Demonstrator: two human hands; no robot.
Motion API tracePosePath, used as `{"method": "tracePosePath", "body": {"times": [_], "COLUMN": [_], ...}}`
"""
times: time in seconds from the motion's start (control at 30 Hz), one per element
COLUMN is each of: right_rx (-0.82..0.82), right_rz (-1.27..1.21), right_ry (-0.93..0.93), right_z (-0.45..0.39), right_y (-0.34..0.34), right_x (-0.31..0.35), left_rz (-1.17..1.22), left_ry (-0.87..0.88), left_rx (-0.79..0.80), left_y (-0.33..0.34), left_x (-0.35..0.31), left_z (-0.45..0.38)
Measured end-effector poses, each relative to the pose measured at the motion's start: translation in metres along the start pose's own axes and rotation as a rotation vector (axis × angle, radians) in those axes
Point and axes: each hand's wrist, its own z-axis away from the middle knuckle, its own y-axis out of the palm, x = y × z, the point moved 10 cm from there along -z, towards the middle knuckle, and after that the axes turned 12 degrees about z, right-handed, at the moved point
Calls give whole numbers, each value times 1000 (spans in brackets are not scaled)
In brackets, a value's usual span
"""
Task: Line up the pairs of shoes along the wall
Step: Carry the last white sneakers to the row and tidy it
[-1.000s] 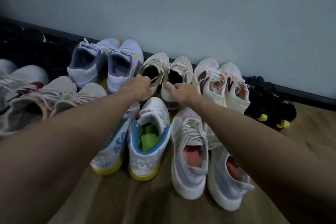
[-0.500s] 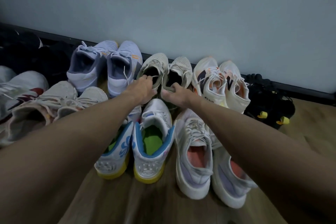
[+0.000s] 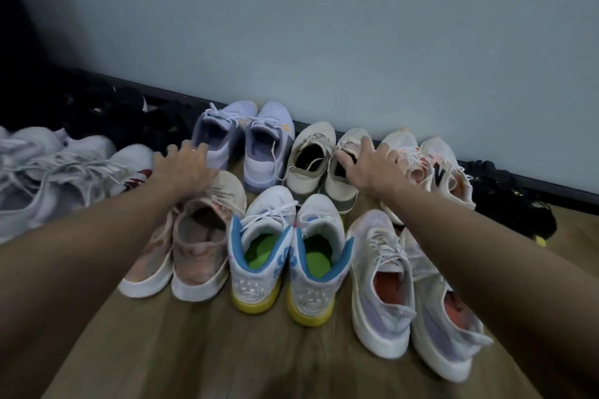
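Observation:
A beige pair [image 3: 310,161] stands toes to the grey wall [image 3: 324,42], between a lavender pair [image 3: 267,139] on its left and a white-and-orange pair [image 3: 440,172] on its right. My left hand [image 3: 184,170] hovers with fingers spread beside the left lavender shoe's heel, above a pink pair [image 3: 201,240], and holds nothing. My right hand [image 3: 369,165] lies with straight fingers over the right beige shoe [image 3: 342,194], covering its opening. In front stand a white, blue and yellow pair with green insoles [image 3: 259,269] and a white-lilac pair with orange insoles [image 3: 382,288].
Several white shoes [image 3: 48,178] are piled at the left, with black shoes [image 3: 123,116] behind them by the dark skirting. Black shoes with yellow details [image 3: 518,214] lie at the far right. Bare wooden floor [image 3: 194,350] stretches in front.
Both hands have let go of the beige pair's heels. My left hand swung left toward the lavender shoe. My right hand slid forward onto the right beige shoe.

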Motion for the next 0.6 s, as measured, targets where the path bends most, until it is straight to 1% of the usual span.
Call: {"method": "tracePosePath", "body": {"times": [0.07,0.13,0.2,0.33,0.4,0.47,0.53,0.57,0.6], "right_rx": [-27,-58,-69,78,115,174,297,355,397], "right_rz": [-3,-12,-28,-142,-231,-280,-264,-233,-197], "right_ry": [-69,-167,-297,-525,-641,-706,-702,-692,-690], "right_z": [5,13,23,52,70,87,98,104,110], "right_y": [0,1,4,22,21,19,23,26,27], "right_x": [27,59,95,153,172,180,178,175,172], "left_rz": [65,132,186,404,441,428,467,491,491], "left_ry": [-69,-49,-33,-69,-27,12,-23,-49,-78], "left_rx": [127,236,222,97,76,176,364,417,423], "left_y": [13,25,27,4,-7,-3,7,8,5], "left_x": [22,26,26,31,30,27,25,26,27], "left_z": [3,9,13,18,27,41,58,64,69]}}
